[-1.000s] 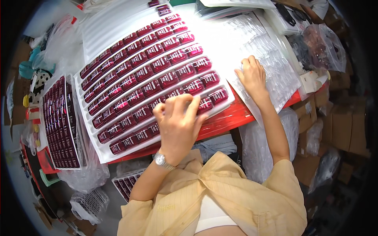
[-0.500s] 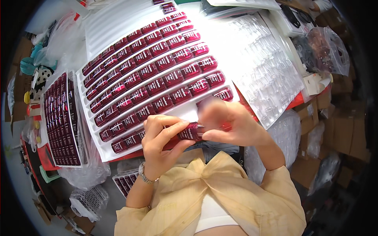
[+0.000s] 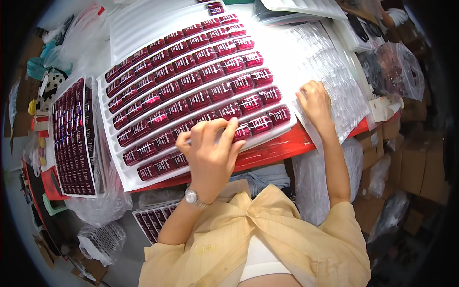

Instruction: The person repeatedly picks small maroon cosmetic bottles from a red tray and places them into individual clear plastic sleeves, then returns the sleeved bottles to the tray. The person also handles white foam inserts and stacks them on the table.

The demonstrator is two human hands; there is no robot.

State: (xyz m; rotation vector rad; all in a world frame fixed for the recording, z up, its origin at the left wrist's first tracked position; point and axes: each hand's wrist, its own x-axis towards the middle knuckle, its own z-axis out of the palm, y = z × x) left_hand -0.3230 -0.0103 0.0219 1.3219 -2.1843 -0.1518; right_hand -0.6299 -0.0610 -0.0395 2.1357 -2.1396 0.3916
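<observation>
Small dark red bottles [image 3: 209, 71] with white print lie in rows in a white ribbed tray [image 3: 125, 179] in front of me. My left hand [image 3: 210, 155] is over the tray's nearest row, its thumb and fingers bent around a bottle [image 3: 242, 132] there. The hand covers part of that row. To the right, my right hand [image 3: 316, 104] is at the near left side of a sheet of clear plastic pieces [image 3: 334, 91]. Its fingers are curled together; anything between them is too small or too clear to make out.
A second tray of red bottles [image 3: 71, 138], wrapped in clear film, stands at the left. Another loaded tray [image 3: 153, 220] sits below the table edge. Red cloth [image 3: 272, 153] covers the table's front. Plastic bags [image 3: 397, 67] and cardboard boxes [image 3: 420, 162] are at the right.
Both hands were together at the tray's front edge, with a bottle between them. My left hand has moved onto the nearest row; my right hand has gone right to the clear pieces.
</observation>
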